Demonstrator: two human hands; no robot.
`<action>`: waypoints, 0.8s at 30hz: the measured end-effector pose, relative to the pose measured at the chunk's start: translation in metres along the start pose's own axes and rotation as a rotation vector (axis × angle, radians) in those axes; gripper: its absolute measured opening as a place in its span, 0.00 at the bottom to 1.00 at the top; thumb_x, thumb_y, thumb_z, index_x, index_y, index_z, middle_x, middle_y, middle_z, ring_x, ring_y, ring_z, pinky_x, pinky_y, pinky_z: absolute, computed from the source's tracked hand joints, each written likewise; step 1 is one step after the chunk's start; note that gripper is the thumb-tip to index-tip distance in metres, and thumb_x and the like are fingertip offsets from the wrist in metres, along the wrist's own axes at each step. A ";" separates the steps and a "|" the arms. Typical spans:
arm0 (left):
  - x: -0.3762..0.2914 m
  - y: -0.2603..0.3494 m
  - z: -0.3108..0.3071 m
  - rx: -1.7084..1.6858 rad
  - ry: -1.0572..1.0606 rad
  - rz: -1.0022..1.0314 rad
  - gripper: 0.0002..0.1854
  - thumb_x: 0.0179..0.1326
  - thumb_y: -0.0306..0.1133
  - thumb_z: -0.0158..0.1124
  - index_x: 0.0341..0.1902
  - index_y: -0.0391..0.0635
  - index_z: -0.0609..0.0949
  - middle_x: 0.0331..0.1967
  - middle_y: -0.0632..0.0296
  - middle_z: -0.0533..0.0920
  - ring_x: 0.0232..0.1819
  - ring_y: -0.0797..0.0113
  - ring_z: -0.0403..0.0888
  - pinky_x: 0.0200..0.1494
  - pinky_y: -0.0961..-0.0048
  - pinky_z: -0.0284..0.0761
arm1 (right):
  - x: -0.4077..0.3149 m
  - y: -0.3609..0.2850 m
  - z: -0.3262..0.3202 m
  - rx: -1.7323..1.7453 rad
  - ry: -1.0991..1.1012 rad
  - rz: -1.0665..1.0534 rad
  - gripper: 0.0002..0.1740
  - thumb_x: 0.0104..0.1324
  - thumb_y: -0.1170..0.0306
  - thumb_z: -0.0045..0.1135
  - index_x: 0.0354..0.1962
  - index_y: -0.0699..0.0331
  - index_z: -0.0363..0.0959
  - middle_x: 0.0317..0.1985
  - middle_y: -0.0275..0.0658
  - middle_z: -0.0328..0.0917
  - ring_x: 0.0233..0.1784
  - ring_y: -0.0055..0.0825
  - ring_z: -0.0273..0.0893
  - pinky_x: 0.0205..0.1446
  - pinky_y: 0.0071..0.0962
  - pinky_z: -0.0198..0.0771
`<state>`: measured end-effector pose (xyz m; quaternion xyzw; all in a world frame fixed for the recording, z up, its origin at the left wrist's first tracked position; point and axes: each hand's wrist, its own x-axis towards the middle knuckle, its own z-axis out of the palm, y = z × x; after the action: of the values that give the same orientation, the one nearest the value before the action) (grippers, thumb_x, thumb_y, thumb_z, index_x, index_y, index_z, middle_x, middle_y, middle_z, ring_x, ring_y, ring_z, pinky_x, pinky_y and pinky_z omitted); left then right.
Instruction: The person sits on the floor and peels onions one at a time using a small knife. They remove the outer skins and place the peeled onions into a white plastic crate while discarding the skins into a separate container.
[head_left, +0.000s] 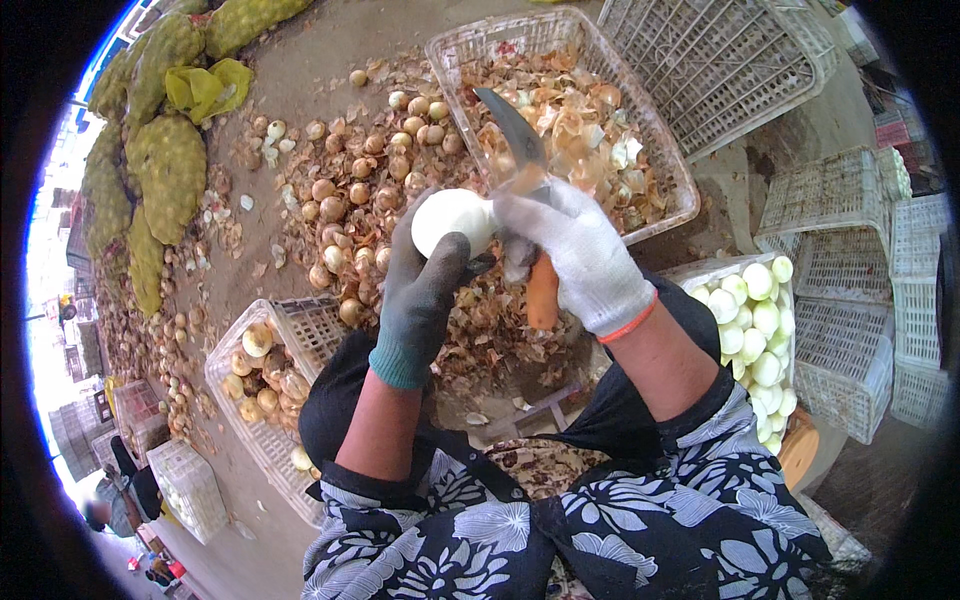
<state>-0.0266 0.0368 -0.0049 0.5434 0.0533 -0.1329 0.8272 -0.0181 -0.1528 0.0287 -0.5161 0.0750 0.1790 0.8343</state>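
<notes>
A peeled white onion (452, 222) rests in my left hand (427, 285), which wears a dark grey glove with a teal cuff. My right hand (574, 244), in a white knit glove stained grey at the fingers, grips a knife (543, 296) by its orange handle. The knife's curved dark blade (514, 124) points up and away from me. My right fingertips meet the neck end of the onion. Beyond the knife is a plastic crate (686, 196) holding loose onion skins (574, 124), some blurred below the blade.
Unpeeled onions (330, 210) and skins cover the floor ahead. A tilted crate (247, 442) of unpeeled onions stands at my left, a crate of peeled onions (754, 322) at my right. Empty crates (844, 360) stack farther right. Full mesh sacks (165, 169) lie far left; a person (124, 499) is lower left.
</notes>
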 end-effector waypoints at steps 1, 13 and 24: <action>0.001 -0.002 -0.002 0.030 -0.002 0.000 0.43 0.67 0.40 0.69 0.79 0.39 0.60 0.65 0.50 0.76 0.62 0.59 0.80 0.60 0.63 0.83 | -0.002 -0.002 0.000 -0.048 -0.006 0.006 0.09 0.77 0.64 0.62 0.45 0.62 0.79 0.32 0.27 0.79 0.33 0.14 0.76 0.37 0.19 0.74; 0.006 -0.006 -0.006 -0.075 -0.024 -0.002 0.38 0.67 0.48 0.70 0.73 0.40 0.69 0.59 0.53 0.81 0.56 0.60 0.84 0.52 0.66 0.85 | -0.008 -0.011 -0.007 0.037 -0.012 -0.002 0.09 0.78 0.66 0.60 0.45 0.64 0.78 0.32 0.32 0.80 0.27 0.17 0.76 0.31 0.21 0.74; 0.009 -0.015 -0.012 -0.905 -0.288 -0.320 0.42 0.65 0.69 0.64 0.70 0.49 0.73 0.63 0.43 0.80 0.56 0.51 0.85 0.50 0.63 0.88 | -0.004 -0.018 -0.023 0.376 0.057 -0.069 0.11 0.77 0.67 0.57 0.51 0.65 0.77 0.42 0.36 0.82 0.41 0.25 0.82 0.40 0.24 0.79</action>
<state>-0.0212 0.0412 -0.0251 0.0912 0.0735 -0.2953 0.9482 -0.0138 -0.1810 0.0345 -0.3581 0.1130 0.1182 0.9192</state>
